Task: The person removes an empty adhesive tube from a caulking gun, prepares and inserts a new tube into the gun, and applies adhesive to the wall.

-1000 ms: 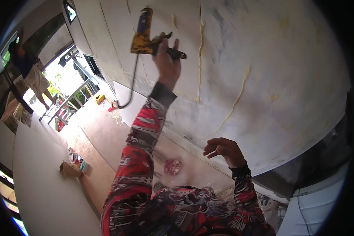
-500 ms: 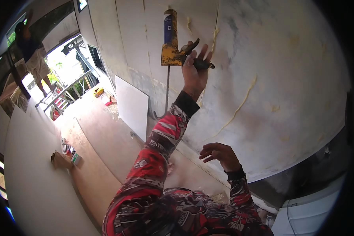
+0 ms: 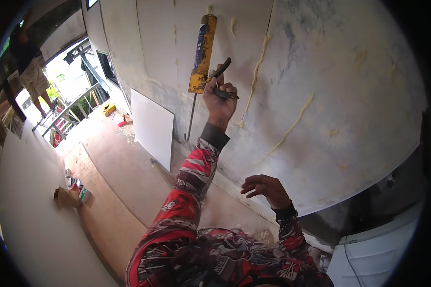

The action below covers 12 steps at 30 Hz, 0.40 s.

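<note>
My left hand is raised in front of the wall, its fingers closed on the handle of a caulking gun. The gun is yellow and smeared with dark grime. It carries a cartridge with a blue label, nozzle upward, and its hooked rod hangs below. To the right of the nozzle, a line of yellowish sealant runs down a seam in the wall. My right hand is lower, in front of the wall, with bent fingers apart and nothing in them.
A white board leans on the wall. Another pale panel stands at left, beside small boxes and a brown bag. Far left, a person stands by the bright opening. White ribbed panelling is at lower right.
My left hand has closed its fingers around the gun's handle, which they were spread over before. The gun has shifted slightly down and left and now tilts to the right. My right hand has barely moved.
</note>
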Available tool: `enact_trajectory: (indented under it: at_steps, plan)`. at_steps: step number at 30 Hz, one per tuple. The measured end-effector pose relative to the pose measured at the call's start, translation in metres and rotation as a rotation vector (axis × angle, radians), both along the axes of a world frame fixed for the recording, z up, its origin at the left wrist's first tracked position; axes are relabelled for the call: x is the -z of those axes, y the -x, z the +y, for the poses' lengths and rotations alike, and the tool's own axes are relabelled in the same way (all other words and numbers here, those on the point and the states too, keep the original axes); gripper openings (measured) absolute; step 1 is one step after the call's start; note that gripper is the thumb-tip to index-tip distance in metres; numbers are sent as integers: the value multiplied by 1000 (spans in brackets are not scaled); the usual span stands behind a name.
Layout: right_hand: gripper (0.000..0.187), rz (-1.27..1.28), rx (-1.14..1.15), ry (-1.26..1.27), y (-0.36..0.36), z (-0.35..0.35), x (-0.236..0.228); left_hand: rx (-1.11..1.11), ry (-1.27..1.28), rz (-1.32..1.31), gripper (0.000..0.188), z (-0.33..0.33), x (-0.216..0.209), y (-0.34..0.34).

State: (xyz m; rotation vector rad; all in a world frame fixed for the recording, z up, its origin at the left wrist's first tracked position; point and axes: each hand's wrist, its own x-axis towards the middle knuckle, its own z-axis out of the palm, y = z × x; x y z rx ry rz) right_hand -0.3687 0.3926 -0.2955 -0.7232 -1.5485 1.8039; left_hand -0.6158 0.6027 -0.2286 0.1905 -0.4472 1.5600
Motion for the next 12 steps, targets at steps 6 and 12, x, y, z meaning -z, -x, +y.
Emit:
enact_trajectory:
  at_steps: [6,12]
  plan:
    - [39,-4,19,26,7,-1,3,243,-275,-153,54,13,34,49]
    - [40,-39,39,56,23,-7,12,299,-304,-139,61,21,52,86]
